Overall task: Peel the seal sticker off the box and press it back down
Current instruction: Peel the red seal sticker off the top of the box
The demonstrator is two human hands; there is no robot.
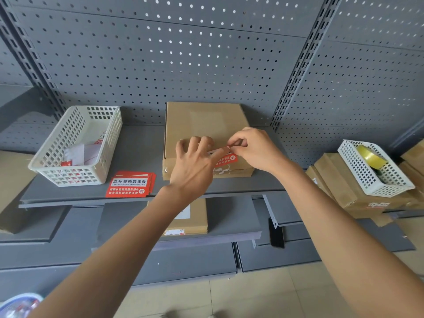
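Far left of the hands: white basket (75,145) on the grey shelf (137,154), holding paper scraps. Nearer, just left of the left hand: stack of red stickers (129,184). Left hand (195,164) spread open, fingers resting on the cardboard box (202,125). Red seal sticker (226,159) between both hands, over the box's front edge. Right hand (254,148) pinching the sticker's lifted top edge. Far right: second basket (376,177) with tape roll (370,157).

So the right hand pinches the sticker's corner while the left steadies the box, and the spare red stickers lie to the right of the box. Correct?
Not quite. In the head view the spare red stickers lie left of the box, beside the white basket. The right hand does pinch the seal sticker, and the left hand steadies the box.
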